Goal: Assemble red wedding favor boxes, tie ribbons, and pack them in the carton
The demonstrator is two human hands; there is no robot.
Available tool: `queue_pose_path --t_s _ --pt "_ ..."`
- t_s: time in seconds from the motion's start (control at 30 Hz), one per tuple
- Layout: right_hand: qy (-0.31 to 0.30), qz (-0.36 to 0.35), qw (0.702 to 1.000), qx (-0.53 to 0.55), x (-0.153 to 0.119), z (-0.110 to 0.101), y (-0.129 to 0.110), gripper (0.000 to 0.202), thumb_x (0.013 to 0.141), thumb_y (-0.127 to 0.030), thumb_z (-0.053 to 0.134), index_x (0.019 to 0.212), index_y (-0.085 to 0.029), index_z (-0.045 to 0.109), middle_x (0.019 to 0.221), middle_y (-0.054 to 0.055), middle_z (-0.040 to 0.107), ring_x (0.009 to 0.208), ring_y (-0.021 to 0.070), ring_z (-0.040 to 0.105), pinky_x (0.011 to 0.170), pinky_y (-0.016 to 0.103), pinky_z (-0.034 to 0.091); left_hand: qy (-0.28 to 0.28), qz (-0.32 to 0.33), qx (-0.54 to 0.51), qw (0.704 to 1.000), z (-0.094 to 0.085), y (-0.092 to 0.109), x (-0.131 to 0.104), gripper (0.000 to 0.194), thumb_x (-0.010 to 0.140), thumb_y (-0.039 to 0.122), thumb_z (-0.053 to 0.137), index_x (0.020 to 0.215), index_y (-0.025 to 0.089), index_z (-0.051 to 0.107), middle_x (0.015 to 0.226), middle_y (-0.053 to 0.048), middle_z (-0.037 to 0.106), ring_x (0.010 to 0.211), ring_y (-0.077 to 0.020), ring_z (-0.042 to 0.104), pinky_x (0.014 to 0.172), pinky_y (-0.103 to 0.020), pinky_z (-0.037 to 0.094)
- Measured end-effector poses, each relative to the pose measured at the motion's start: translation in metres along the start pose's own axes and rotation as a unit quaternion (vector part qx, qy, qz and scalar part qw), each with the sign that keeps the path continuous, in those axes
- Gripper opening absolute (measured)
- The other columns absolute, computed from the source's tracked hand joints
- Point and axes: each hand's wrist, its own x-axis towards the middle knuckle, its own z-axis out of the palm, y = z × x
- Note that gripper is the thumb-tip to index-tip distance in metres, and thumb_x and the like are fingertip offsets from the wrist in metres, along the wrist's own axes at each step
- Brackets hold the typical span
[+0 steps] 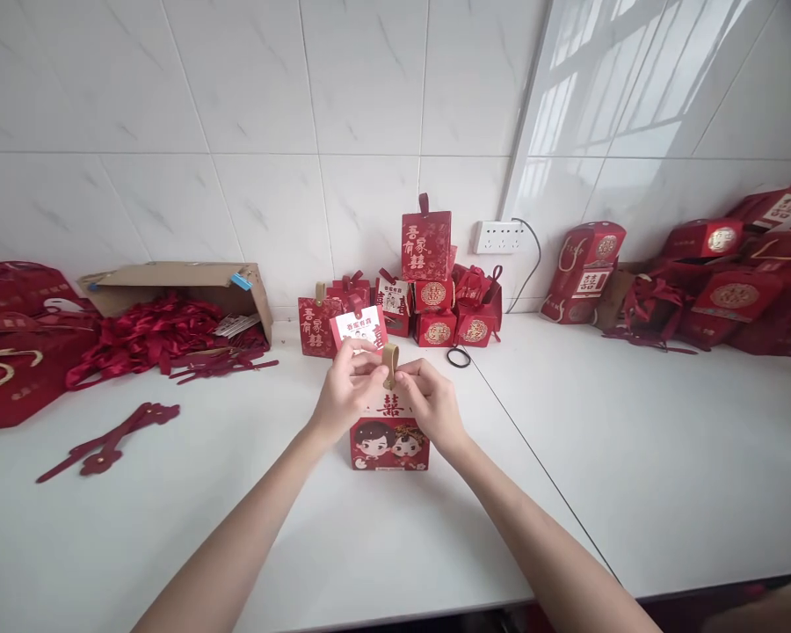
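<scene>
A red and white gift box (pixel 390 453) with two cartoon figures on its front stands upright on the white table before me. From its top rises a looped gold strap (pixel 390 354). My left hand (pixel 344 391) pinches the strap from the left, thumb near its base. On the other side, my right hand (pixel 439 403) is closed, its thumb and forefinger gripping the strap low down. Both hands cover part of the box's upper sides. Just behind my left fingers is a white-fronted red box (pixel 354 325).
Red gift boxes (pixel 427 246) are stacked against the tiled wall beside a white power strip (pixel 499 237). At left, a cardboard box (pixel 171 274) spills red ribbons; dark red straps (pixel 115 440) lie nearer. A black ring (pixel 458 356) lies centrally. More red boxes (pixel 731 294) are piled right.
</scene>
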Motion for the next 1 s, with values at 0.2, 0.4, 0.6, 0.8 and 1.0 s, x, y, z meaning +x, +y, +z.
queue_pose_path --t_s 0.2,0.4,0.6,0.8,1.0 --pt "0.038 -0.046 0.997 -0.051 -0.008 0.003 0.004 0.015 0.089 -0.034 0.047 0.081 -0.022 0.04 0.055 -0.007 0.046 0.043 0.0087 0.039 0.046 0.022 0.035 0.055 0.078 0.045 0.994 0.009 -0.002 -0.007 0.012 0.082 0.031 0.06 0.084 0.019 0.059 0.078 0.001 0.061 0.069 -0.0113 0.063 0.064 -0.022 0.054" --pt "0.068 -0.207 0.964 -0.151 -0.012 -0.001 0.006 0.018 0.08 -0.026 0.057 0.092 -0.022 0.044 0.08 0.002 0.054 0.068 0.0143 0.055 0.06 0.026 0.047 0.074 0.111 0.068 0.989 0.012 -0.001 -0.014 0.016 0.084 0.029 0.06 0.091 0.02 0.071 0.085 -0.001 0.062 0.071 -0.0104 0.062 0.065 -0.02 0.054" --pt "0.065 -0.239 0.952 -0.18 -0.015 -0.003 0.006 0.015 0.083 -0.023 0.055 0.094 -0.022 0.044 0.078 0.001 0.052 0.063 0.013 0.053 0.055 0.024 0.046 0.017 0.117 0.034 0.992 0.008 0.002 -0.02 0.027 0.083 0.019 0.054 0.105 0.021 0.069 0.095 -0.004 0.06 0.079 -0.0125 0.063 0.068 -0.023 0.058" --pt "0.071 -0.256 0.944 -0.195 -0.015 -0.002 0.009 0.009 0.088 -0.02 0.049 0.097 -0.022 0.048 0.08 0.002 0.055 0.069 0.0144 0.057 0.058 0.025 0.047 0.013 0.125 0.029 0.992 0.005 0.0 -0.022 0.034 0.082 0.014 0.051 0.111 0.023 0.067 0.109 -0.006 0.055 0.084 -0.0131 0.063 0.071 -0.025 0.06" --pt "0.066 -0.151 0.977 -0.135 -0.015 0.0 0.006 0.006 0.089 -0.027 0.049 0.089 -0.021 0.052 0.077 0.001 0.062 0.066 0.0134 0.059 0.059 0.024 0.047 0.012 0.103 0.051 0.993 0.005 0.0 -0.021 0.033 0.084 0.018 0.052 0.113 0.022 0.065 0.11 -0.007 0.054 0.101 -0.0179 0.06 0.08 -0.028 0.059"
